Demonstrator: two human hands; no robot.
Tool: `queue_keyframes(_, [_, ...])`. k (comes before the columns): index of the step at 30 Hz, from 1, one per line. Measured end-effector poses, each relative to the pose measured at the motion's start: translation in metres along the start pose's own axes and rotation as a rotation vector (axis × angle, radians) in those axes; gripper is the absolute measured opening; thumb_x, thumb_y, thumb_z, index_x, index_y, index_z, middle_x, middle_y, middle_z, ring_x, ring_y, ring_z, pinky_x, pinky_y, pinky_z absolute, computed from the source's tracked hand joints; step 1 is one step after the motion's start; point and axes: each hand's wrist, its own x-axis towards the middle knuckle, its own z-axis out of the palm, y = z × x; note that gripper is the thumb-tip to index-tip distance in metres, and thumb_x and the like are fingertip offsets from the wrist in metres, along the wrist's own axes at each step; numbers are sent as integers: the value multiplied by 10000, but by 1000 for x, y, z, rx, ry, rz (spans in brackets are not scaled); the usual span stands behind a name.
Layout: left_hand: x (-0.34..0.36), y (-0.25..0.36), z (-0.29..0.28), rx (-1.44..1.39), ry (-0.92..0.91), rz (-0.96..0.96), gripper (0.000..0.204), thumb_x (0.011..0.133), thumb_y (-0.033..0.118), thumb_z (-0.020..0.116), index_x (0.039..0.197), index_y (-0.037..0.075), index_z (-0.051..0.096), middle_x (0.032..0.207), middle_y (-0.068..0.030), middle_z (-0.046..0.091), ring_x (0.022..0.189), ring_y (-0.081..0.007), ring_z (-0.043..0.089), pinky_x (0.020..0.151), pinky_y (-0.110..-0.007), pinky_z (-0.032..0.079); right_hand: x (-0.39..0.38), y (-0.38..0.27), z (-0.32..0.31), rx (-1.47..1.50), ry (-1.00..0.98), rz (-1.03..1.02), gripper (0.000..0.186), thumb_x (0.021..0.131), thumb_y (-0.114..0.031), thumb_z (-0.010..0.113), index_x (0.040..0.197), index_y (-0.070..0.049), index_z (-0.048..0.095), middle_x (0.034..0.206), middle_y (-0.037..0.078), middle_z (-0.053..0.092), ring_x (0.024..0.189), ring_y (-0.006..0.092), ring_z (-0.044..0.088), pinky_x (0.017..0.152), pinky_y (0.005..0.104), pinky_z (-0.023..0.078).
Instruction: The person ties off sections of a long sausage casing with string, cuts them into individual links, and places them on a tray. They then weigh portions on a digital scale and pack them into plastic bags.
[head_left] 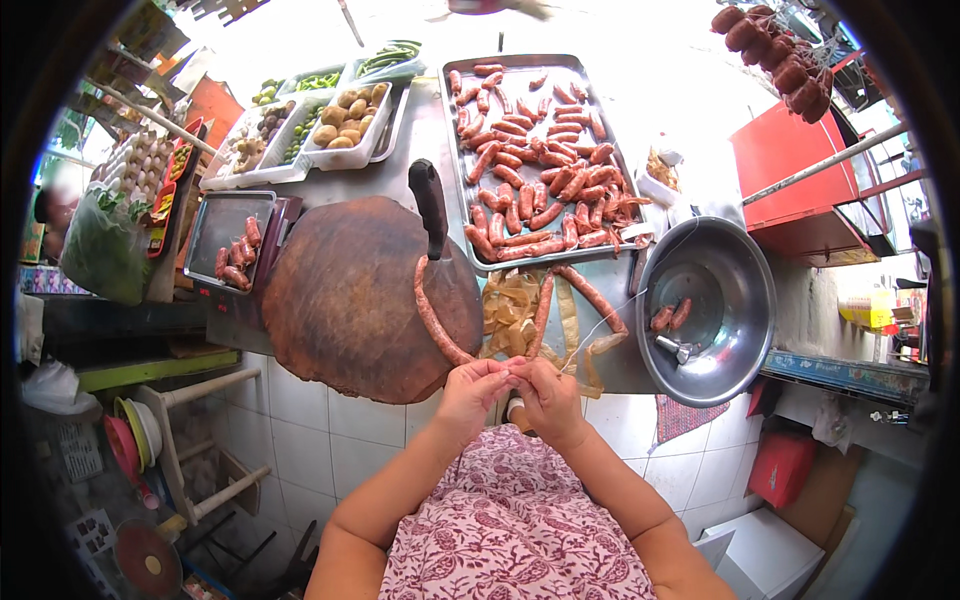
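Observation:
My left hand (476, 390) and my right hand (552, 398) meet at the table's front edge, fingertips pinched together on a strand of raw sausage. One length of the sausage strand (436, 322) curves up from my left hand onto the round wooden chopping board (360, 290). Another length (541, 318) rises from my right hand, and a bent link (592, 290) lies beyond it. Thin white string (603, 318) runs from the right side toward my right hand. Pale empty casing (510, 310) lies loosely behind my hands. My fingers hide the pinched spot.
A cleaver (430, 210) rests on the board's far edge. Behind lies a metal tray (455, 130) full of sausages. A steel bowl (735, 330) holding sausage pieces stands right. A scale (205, 235) with sausages and vegetable tubs (345, 155) sit left.

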Motion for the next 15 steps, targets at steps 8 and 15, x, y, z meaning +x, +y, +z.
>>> queue_keyframes(8, [-14,9,13,982,87,662,463,1011,280,568,1328,-58,566,1477,-241,446,1349,-281,477,1043,-387,468,6,14,17,-187,-189,428,48,918,-39,594,937,-20,633,837,182,674,760,400,650,669,460,508])
queue_keyframes(15, [8,11,-41,442,503,68,383,1035,331,527,970,-20,665,1061,-134,663,914,-208,642,820,-382,513,24,-6,24,653,-483,306,257,908,32,588,1136,-35,686,924,56,731,699,124,639,616,286,538])
